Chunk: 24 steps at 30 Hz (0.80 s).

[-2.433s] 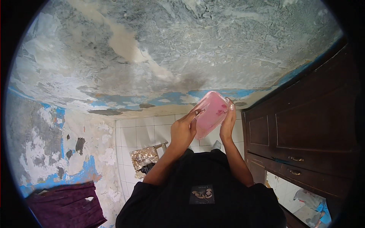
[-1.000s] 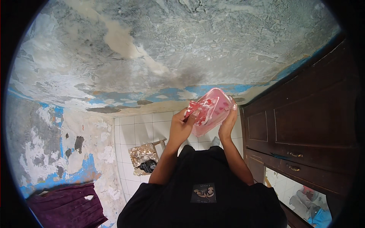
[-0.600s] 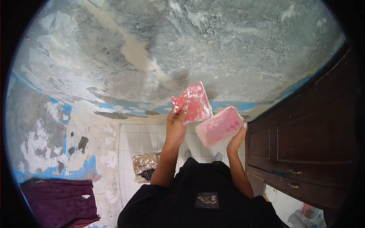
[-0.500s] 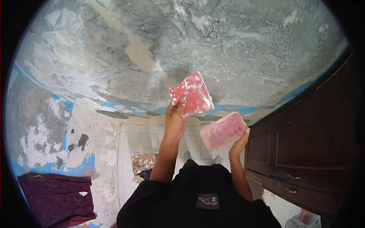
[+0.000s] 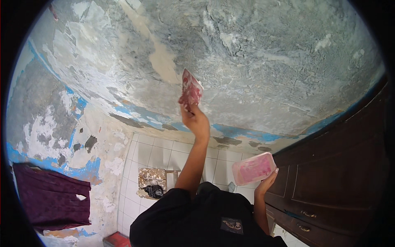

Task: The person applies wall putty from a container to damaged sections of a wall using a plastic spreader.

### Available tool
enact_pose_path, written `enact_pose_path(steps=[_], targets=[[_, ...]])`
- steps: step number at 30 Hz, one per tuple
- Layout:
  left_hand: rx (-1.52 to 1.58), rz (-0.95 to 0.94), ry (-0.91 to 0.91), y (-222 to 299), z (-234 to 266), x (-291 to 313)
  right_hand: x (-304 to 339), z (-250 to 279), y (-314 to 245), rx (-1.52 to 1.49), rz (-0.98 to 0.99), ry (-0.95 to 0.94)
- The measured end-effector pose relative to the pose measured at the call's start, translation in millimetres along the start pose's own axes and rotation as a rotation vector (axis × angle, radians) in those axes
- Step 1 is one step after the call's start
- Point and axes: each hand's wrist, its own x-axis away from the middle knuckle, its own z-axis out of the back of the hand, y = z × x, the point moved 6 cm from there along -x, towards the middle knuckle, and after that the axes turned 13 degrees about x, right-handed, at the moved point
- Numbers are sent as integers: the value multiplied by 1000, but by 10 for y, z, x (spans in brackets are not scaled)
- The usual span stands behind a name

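A red plastic putty spreader [image 5: 191, 89], smeared with white filler, is gripped at its lower end by my left hand [image 5: 197, 122]. Its blade is tilted against or just before the patchy grey wall [image 5: 263, 78]; whether it touches cannot be made out. Just left of the blade runs a beige streak of filler [image 5: 163, 64] on the wall. Low on the right, my right hand [image 5: 266, 184] holds a shallow rectangular plastic container [image 5: 242, 175] by its right side. Pinkish, whitish residue coats the container's inside.
Dark wooden cabinetry [image 5: 337, 156] closes off the right side. On the white tiled floor [image 5: 144, 144] stands a paint-spattered wooden stool or board [image 5: 150, 175] with a crumpled black bag [image 5: 154, 191]. A purple cloth [image 5: 53, 197] hangs at left; a red box [image 5: 117, 238] sits below.
My left hand has moved up and left with the spreader, which is now turned more edge-on. The container in my right hand has gone lower and to the right.
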Motion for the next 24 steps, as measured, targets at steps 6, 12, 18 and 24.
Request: enact_pose_path(steps=[6, 12, 18, 24], targets=[[-446, -636, -346, -454, -748, 428, -152, 66, 127, -51, -17, -83], [-525, -597, -522, -896, -937, 1037, -335, 158, 253, -64, -19, -114], [-311, -398, -620, -321, -531, 1041, -344, 201, 280, -41, -12, -125], [-291, -237, -143, -64, -343, 183, -314, 140, 256, -46, -29, -136]])
